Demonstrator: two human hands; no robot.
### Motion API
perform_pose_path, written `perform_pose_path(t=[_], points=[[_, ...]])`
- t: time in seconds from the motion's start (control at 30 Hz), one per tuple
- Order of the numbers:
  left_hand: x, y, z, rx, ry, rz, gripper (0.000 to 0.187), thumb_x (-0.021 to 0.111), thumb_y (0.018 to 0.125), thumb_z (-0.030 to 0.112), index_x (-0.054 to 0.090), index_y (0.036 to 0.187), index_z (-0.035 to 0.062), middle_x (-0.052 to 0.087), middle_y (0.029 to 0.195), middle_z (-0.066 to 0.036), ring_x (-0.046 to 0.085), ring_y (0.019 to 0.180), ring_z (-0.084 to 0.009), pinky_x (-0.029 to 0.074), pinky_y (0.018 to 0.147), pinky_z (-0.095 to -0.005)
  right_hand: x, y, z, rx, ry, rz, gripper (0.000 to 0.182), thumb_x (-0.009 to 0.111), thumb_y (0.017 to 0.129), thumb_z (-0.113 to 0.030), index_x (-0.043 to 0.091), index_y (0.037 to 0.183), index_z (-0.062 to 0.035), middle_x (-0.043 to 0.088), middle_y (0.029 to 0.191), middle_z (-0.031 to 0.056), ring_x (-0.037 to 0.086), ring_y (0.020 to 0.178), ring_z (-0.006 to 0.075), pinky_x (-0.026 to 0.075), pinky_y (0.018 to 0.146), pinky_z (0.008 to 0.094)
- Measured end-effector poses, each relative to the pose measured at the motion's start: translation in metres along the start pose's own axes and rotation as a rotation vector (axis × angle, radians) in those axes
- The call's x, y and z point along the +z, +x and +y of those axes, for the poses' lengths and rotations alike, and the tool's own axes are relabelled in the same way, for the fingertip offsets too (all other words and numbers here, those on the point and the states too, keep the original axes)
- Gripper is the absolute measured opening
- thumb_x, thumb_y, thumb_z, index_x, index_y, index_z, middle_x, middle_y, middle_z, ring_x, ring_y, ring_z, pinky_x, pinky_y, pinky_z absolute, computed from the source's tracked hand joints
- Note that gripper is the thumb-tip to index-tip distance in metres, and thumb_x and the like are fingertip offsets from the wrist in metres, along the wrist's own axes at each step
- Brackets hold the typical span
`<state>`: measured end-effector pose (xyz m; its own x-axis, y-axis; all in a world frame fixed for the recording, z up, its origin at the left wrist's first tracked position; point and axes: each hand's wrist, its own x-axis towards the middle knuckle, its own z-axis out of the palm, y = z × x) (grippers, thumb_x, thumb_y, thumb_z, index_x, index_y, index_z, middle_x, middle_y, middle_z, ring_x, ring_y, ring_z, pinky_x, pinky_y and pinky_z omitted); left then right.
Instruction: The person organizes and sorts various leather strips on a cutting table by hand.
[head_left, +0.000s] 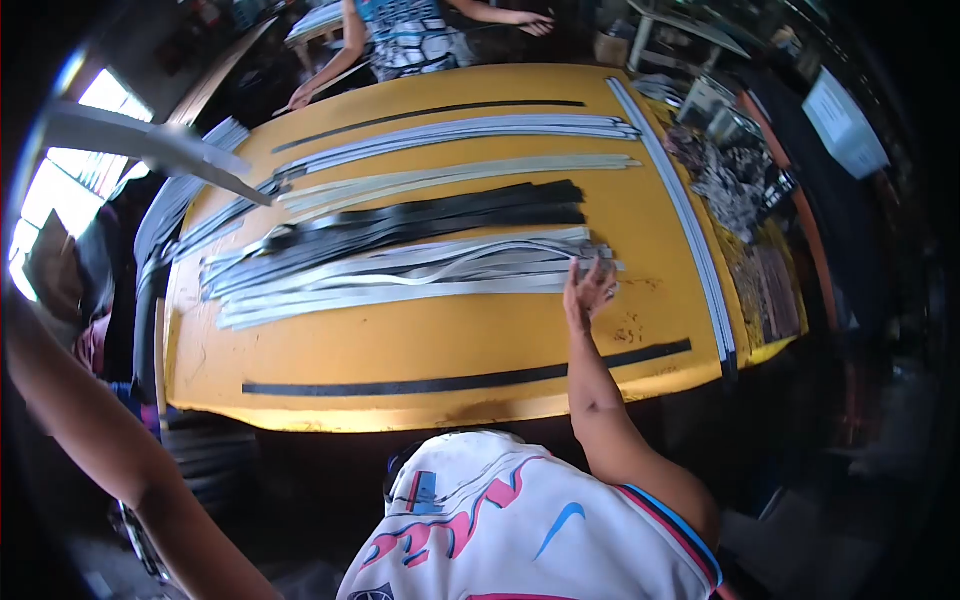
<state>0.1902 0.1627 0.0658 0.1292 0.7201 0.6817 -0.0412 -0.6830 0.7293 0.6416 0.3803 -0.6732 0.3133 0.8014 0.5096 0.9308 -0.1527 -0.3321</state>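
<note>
My right hand (592, 288) is at the right ends of a bundle of pale grey strips (400, 275) on the yellow table (440, 350), its fingers apart. Whether it presses on a strip is too small to tell. Of my left arm, only the forearm and elbow show at the lower left; the hand is outside the picture. A blurred grey strip (150, 140) hangs in the air at the upper left, its tip over the table. Behind the pale bundle lie black strips (430, 215), cream strips (450, 175) and light grey-blue strips (460, 128).
Single black strips lie along the table's near side (460, 380) and far side (430, 122). Long pale strips (680, 215) run down the right side. More grey strips (185, 190) drape over the left edge. A person (415, 35) stands across the table.
</note>
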Motion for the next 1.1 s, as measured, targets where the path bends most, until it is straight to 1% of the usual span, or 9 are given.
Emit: perform_pose_path(t=[0.1, 0.2, 0.33, 0.47, 0.5, 0.67, 0.7, 0.8, 1.1], points=[[0.0, -0.001, 0.057, -0.12, 0.086, 0.002, 0.042, 0.042, 0.106, 0.035, 0.056, 0.133, 0.0064, 0.07, 0.121, -0.012, 0.07, 0.106, -0.0241, 0.053, 0.099, -0.0445, -0.018, 0.001, -0.03, 0.103, 0.172, -0.102, 0.057, 0.057, 0.094, -0.059, 0.059, 0.131, -0.0158, 0.047, 0.144, 0.0164, 0.048, 0.128, 0.0373, 0.044, 0.096, 0.0563], [0.032, -0.051, 0.05, -0.205, -0.128, 0.071, 0.044, 0.045, 0.105, 0.039, 0.056, 0.133, 0.0068, 0.069, 0.122, -0.014, 0.07, 0.108, -0.0256, 0.053, 0.099, -0.0467, -0.073, -0.012, -0.107, -0.039, 1.218, -1.023, 0.061, 0.074, 0.088, -0.044, 0.056, 0.134, -0.0079, 0.053, 0.142, 0.0129, 0.052, 0.13, 0.0289, 0.043, 0.103, 0.0509], [0.014, -0.153, 0.029, -0.174, -0.234, 0.059, 0.048, 0.037, 0.108, 0.025, 0.035, 0.146, -0.0052, 0.051, 0.14, -0.026, 0.06, 0.119, -0.0314, 0.045, 0.11, -0.0457, -0.263, -0.082, -0.235, -0.66, 1.67, -1.225, 0.094, 0.08, 0.084, -0.042, 0.028, 0.155, -0.0072, 0.046, 0.149, 0.0186, 0.048, 0.136, 0.0334, 0.037, 0.113, 0.0431], [0.064, -0.203, -0.026, -0.081, -0.251, 0.095, 0.05, 0.026, 0.11, 0.016, 0.019, 0.154, -0.0061, 0.054, 0.136, -0.025, 0.062, 0.112, -0.0313, 0.048, 0.104, -0.0481, -0.336, -0.136, -0.29, -1.061, 1.536, -1.183, 0.089, 0.079, 0.086, -0.039, 0.03, 0.153, -0.0064, 0.053, 0.14, 0.0244, 0.057, 0.127, 0.0351, 0.043, 0.106, 0.0462], [0.059, -0.218, -0.027, -0.022, -0.286, 0.145, 0.051, 0.025, 0.111, 0.019, 0.017, 0.155, -0.0057, 0.053, 0.14, -0.026, 0.063, 0.111, -0.0298, 0.048, 0.102, -0.0495, -0.348, -0.132, -0.293, -0.889, 1.298, -1.75, 0.064, 0.074, 0.091, -0.034, 0.047, 0.14, -0.0032, 0.067, 0.118, 0.023, 0.069, 0.107, 0.0312, 0.053, 0.089, 0.0437], [-0.018, -0.343, -0.001, 0.182, -0.579, 0.685, 0.042, 0.035, 0.11, 0.019, 0.04, 0.14, -0.0092, 0.06, 0.132, -0.022, 0.065, 0.097, -0.0253, 0.053, 0.093, -0.0427, -0.315, -0.132, -0.25, -1.01, 1.564, -1.157, 0.029, 0.071, 0.092, -0.019, 0.063, 0.114, -0.0017, 0.068, 0.108, 0.0142, 0.071, 0.088, 0.0247, 0.055, 0.078, 0.0346], [-0.042, -0.374, -0.003, 0.186, -0.572, 0.781, 0.038, 0.036, 0.11, 0.019, 0.044, 0.134, -0.0085, 0.062, 0.119, -0.018, 0.065, 0.094, -0.0228, 0.053, 0.091, -0.0401, -0.325, -0.121, -0.233, -0.691, 1.441, -1.412, 0.027, 0.073, 0.089, -0.014, 0.063, 0.11, -0.0019, 0.067, 0.101, 0.0104, 0.064, 0.091, 0.0154, 0.051, 0.084, 0.0315], [-0.117, -0.481, -0.026, 0.21, -0.544, 1.024, 0.03, 0.037, 0.11, 0.02, 0.052, 0.118, -0.005, 0.059, 0.087, -0.008, 0.063, 0.085, -0.0159, 0.054, 0.086, -0.0329, -0.324, -0.086, -0.188, -0.805, 0.945, -1.23, 0.011, 0.072, 0.087, -0.009, 0.07, 0.091, 0.0003, 0.07, 0.083, 0.0087, 0.066, 0.075, 0.0187, 0.051, 0.071, 0.0316], [-0.112, -0.586, -0.111, -0.149, -0.013, 1.509, 0.038, 0.036, 0.11, 0.029, 0.052, 0.126, -0.0021, 0.063, 0.109, -0.012, 0.057, 0.081, -0.0186, 0.05, 0.076, -0.0309, -0.374, -0.093, -0.084, -0.491, 0.382, -0.859, 0.023, 0.069, 0.091, -0.008, 0.069, 0.111, 0.0032, 0.068, 0.104, 0.0176, 0.065, 0.097, 0.0329, 0.049, 0.087, 0.0383]])
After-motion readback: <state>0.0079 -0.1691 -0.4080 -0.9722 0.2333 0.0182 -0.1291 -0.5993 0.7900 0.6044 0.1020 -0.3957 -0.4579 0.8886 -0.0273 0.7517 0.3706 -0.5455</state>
